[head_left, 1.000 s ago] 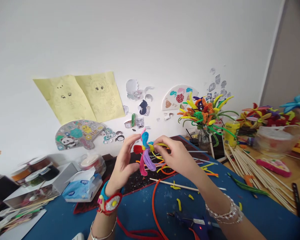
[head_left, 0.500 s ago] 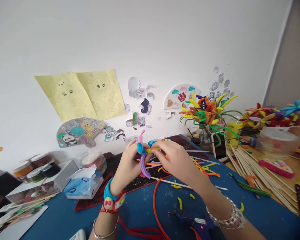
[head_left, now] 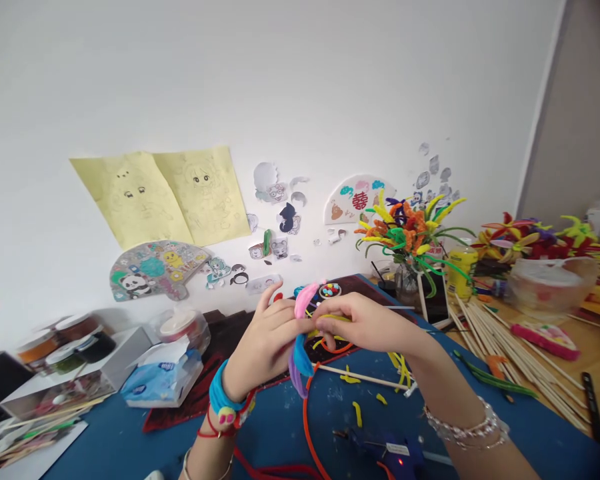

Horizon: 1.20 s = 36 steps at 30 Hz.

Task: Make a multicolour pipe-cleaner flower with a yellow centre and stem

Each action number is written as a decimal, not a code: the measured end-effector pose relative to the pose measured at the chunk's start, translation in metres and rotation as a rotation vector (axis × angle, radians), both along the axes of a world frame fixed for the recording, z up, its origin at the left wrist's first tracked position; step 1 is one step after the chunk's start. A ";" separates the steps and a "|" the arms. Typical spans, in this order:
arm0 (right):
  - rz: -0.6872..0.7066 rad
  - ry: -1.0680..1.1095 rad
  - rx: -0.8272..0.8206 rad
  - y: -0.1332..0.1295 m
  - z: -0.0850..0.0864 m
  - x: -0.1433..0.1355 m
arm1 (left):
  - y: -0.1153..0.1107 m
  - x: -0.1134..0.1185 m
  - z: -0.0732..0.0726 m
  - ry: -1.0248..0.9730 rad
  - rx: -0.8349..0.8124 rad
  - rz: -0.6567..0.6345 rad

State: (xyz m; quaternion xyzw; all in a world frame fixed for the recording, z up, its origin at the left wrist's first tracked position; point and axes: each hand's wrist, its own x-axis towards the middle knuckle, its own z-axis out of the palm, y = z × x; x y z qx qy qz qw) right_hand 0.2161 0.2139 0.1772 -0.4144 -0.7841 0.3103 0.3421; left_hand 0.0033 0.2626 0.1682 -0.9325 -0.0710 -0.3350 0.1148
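My left hand (head_left: 267, 340) is closed around a pipe-cleaner flower (head_left: 303, 357), whose pink petal sticks up above the fingers and whose blue and purple petals hang below. Against its middle, the fingertips of my right hand (head_left: 367, 323) are pinched together. A bit of yellow pipe cleaner (head_left: 339, 318) shows at those fingertips, partly hidden by them. Under the hands a wooden stick (head_left: 360, 377) lies on the blue mat, near a long orange pipe cleaner (head_left: 307, 427) and several short yellow pieces (head_left: 357, 413).
A blue glue gun (head_left: 390, 453) with a red light lies at the front. Behind are a bowl of beads (head_left: 330, 291) and a vase of pipe-cleaner flowers (head_left: 407, 230). Wooden sticks (head_left: 520, 367) spread at right; a tissue pack (head_left: 163, 373) and jars (head_left: 97, 343) stand left.
The flower has turned in my left hand: its pink petal now faces me and the blue one hangs down. Both hands have come slightly lower and closer together.
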 end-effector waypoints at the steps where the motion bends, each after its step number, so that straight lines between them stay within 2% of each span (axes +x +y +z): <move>1: -0.002 -0.004 0.012 0.000 0.000 0.000 | 0.000 0.000 0.000 0.005 0.018 0.014; 4: -0.045 0.039 0.095 0.002 -0.002 0.000 | 0.000 -0.001 -0.002 -0.026 0.047 0.070; 7: -0.147 0.063 0.234 0.004 -0.005 -0.002 | 0.001 -0.001 -0.005 -0.147 -0.025 0.087; 10: -0.247 0.033 0.358 0.005 -0.007 -0.005 | -0.001 -0.003 -0.006 -0.216 -0.234 0.056; 12: -0.317 0.010 0.457 0.006 -0.008 -0.008 | -0.004 -0.004 -0.005 -0.221 -0.400 -0.024; 14: -0.371 -0.013 0.541 0.006 -0.009 -0.012 | -0.006 -0.003 -0.003 -0.273 -0.500 -0.089; 16: -0.380 -0.024 0.598 0.006 -0.010 -0.018 | -0.006 -0.001 -0.002 -0.370 -0.476 -0.005; 19: -0.367 -0.065 0.695 0.005 -0.012 -0.027 | -0.005 0.002 -0.001 -0.457 -0.339 0.230; 20: -0.371 -0.090 0.742 0.004 -0.013 -0.029 | -0.004 0.002 -0.001 -0.450 -0.331 0.246; 24: -0.334 -0.212 0.830 0.002 -0.014 -0.028 | -0.004 0.000 0.001 -0.375 -0.403 0.140; 28: -0.240 -0.378 0.755 -0.004 -0.011 -0.015 | -0.007 -0.004 0.005 -0.287 -0.341 0.160; 31: -0.250 -0.463 0.765 -0.007 -0.008 -0.006 | -0.008 -0.007 0.005 -0.241 -0.316 0.149; 36: -0.267 -0.419 0.778 -0.011 -0.007 -0.005 | -0.006 -0.006 0.003 -0.209 -0.302 0.070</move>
